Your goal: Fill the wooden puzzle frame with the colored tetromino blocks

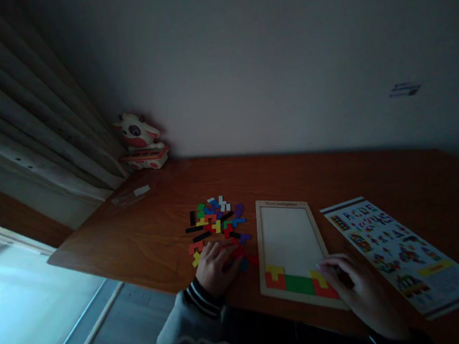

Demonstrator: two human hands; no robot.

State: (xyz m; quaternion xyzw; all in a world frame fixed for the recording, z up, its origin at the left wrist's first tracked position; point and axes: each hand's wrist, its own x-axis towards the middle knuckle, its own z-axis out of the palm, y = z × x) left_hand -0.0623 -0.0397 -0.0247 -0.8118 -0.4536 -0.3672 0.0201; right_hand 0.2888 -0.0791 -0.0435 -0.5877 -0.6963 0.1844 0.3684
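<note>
My left hand [216,267] lies over the near edge of a pile of coloured puzzle pieces [217,225], its fingers spread and touching a red piece [237,249]. A blue piece [244,264] lies beside its thumb. To the right is a shallow wooden puzzle board [259,246]. Along its near end sit fitted pieces: yellow and red at the left, a green block [299,284] in the middle, yellow and red at the right. My right hand [349,283] is at the board's near right edge, thumb and forefinger brought together by the yellow piece [318,279]. Whatever they pinch is too small to see.
A printed pattern sheet [407,256] lies right of the board. At the back left corner stands a cow-shaped toy [141,141], with a clear plastic bag [130,195] in front of it. A wall backs the table [288,173]; a curtain [24,102] hangs at left.
</note>
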